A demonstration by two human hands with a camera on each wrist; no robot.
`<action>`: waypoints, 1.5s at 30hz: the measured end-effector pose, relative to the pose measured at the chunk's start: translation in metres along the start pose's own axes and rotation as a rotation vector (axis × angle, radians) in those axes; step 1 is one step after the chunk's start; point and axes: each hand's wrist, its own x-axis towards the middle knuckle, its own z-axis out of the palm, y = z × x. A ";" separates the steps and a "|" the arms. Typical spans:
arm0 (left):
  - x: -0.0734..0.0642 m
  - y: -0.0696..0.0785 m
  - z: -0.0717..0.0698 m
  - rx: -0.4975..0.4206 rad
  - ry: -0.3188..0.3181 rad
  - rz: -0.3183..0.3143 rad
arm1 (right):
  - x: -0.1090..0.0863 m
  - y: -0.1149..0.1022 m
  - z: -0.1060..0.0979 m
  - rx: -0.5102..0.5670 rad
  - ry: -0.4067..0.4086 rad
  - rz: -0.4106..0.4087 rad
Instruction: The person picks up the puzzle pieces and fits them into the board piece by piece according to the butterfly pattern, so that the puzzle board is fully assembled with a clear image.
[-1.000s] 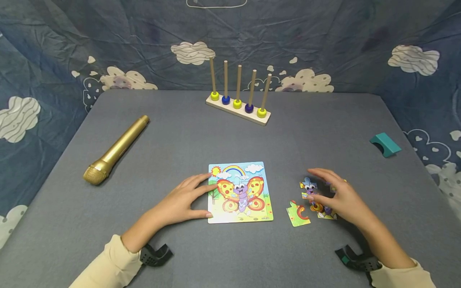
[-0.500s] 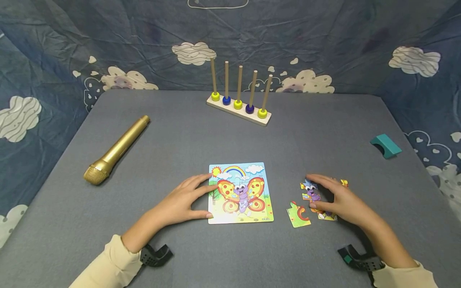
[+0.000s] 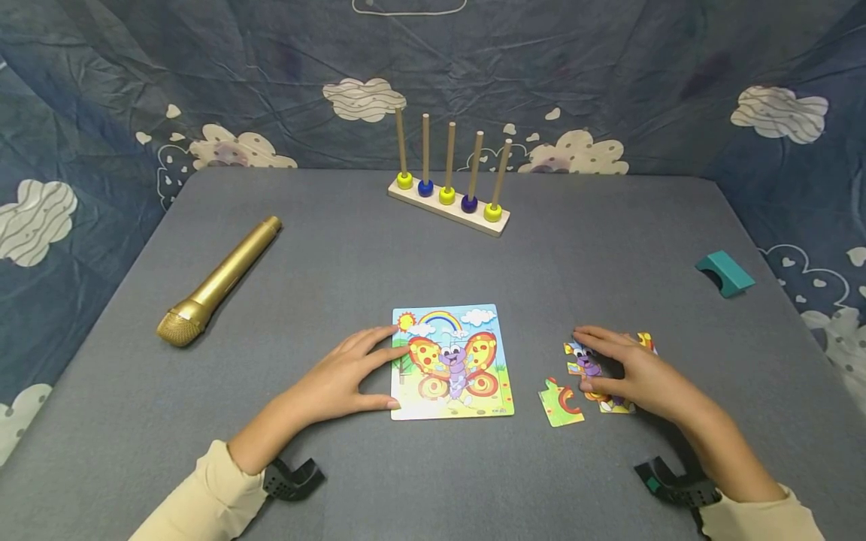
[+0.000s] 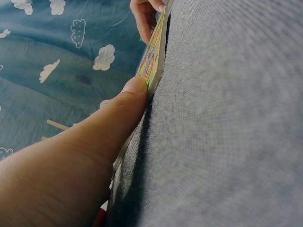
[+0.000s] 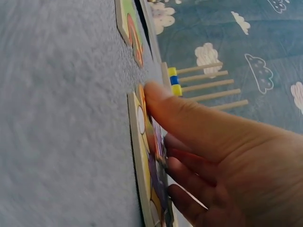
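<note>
Looking forward and down across the tabletop (image 3: 338, 255) from the head; skimming close from either wrist; sharing the puzzle board (image 3: 453, 364) head-to-left.

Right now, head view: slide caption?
Left hand touching butterfly board, right hand at puzzle pieces, bead rack behind.

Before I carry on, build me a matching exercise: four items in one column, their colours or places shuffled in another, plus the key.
1. left hand
2. microphone
3. right hand
4. arched block

A. at the loose puzzle pieces
B. teal
C. touching the left edge of the butterfly board
D. gold

Pairs: 1-C, 2-D, 3-A, 4-B
</note>
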 end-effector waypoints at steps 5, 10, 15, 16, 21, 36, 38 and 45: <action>0.000 0.001 0.000 -0.001 0.000 -0.005 | 0.001 -0.001 -0.003 -0.007 -0.038 0.030; 0.000 0.002 0.000 -0.002 0.003 -0.004 | 0.004 0.000 -0.002 0.002 -0.016 0.053; 0.001 0.002 -0.001 -0.002 0.007 0.003 | 0.007 -0.001 0.001 0.000 0.060 0.009; 0.001 0.002 -0.001 0.000 0.011 0.007 | 0.008 -0.002 0.001 -0.002 0.073 0.001; 0.003 0.002 -0.001 0.030 0.022 0.063 | 0.010 -0.018 0.001 -0.003 0.124 -0.058; 0.009 0.015 -0.001 0.165 0.011 0.097 | 0.043 -0.093 0.039 0.005 0.169 -0.353; 0.010 0.017 -0.001 0.185 0.018 0.114 | 0.049 -0.100 0.047 0.000 0.151 -0.349; 0.014 0.021 -0.002 0.241 0.004 0.127 | 0.070 -0.107 0.069 -0.036 0.073 -0.312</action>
